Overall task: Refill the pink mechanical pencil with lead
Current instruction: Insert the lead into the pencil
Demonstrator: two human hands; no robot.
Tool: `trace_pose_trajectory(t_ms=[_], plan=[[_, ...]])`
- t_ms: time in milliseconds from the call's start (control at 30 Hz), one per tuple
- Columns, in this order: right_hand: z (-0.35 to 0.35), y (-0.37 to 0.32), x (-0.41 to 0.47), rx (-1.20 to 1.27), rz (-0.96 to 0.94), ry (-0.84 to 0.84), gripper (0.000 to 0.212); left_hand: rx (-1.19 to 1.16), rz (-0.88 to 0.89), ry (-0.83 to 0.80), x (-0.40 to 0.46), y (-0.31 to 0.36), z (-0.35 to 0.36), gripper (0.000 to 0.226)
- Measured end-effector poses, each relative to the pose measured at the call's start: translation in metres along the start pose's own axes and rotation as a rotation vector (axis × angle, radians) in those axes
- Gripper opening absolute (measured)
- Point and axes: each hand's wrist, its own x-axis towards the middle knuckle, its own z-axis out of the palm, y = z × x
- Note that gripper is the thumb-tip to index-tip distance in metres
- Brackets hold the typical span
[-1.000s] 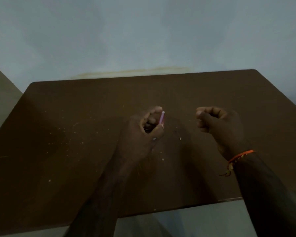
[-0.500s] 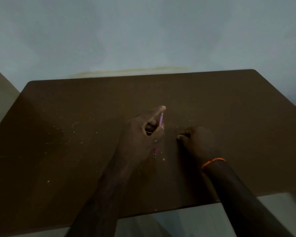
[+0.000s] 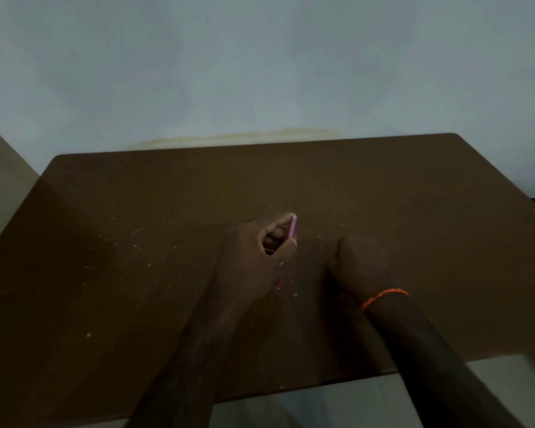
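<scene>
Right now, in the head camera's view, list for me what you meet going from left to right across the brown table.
Bare table top with pale specks → left hand → pink mechanical pencil held in that hand → right hand, fingers curled down against the table → orange wrist band.

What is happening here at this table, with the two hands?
A person works at a brown table. The left hand grips a pink mechanical pencil, which runs through the fist. The right hand, with an orange band at the wrist, is lowered to the tabletop beside it, fingers curled under. No lead is visible in this dim light.
</scene>
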Motion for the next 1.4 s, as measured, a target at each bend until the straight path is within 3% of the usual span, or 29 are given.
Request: trace_pose_trajectory(t_ms=[67,233,300,467,700,1067,1233,1400], plan=[[-0.003,0.006,0.004,0.218,0.036,-0.031,0.007,0.027,-0.008,-0.009,0.001,0.001,-0.001,0.047],[-0.026,-0.003,-0.002,1.358,-0.110,0.089,0.014,-0.227,-0.170,-0.067,0.000,0.008,0.001,0.029],[-0.037,-0.007,-0.006,1.512,-0.181,0.051,0.023,-0.319,-0.193,-0.105,-0.001,0.012,0.003,0.031],[-0.050,-0.009,-0.012,1.510,-0.283,0.018,0.030,-0.375,-0.110,-0.107,0.001,0.020,-0.002,0.030],[-0.051,-0.007,-0.012,1.418,-0.339,-0.047,0.026,-0.473,-0.170,-0.173,-0.003,0.019,-0.003,0.022],[-0.047,-0.002,-0.011,1.001,-0.370,-0.054,0.017,-0.336,-0.238,-0.178,-0.003,0.003,0.002,0.016],[-0.046,-0.002,-0.011,0.844,-0.378,-0.029,0.016,-0.362,-0.281,-0.170,-0.004,0.001,0.009,0.029],[-0.040,0.001,-0.006,0.901,-0.295,-0.056,0.034,-0.460,-0.392,-0.108,-0.005,0.003,0.018,0.023]])
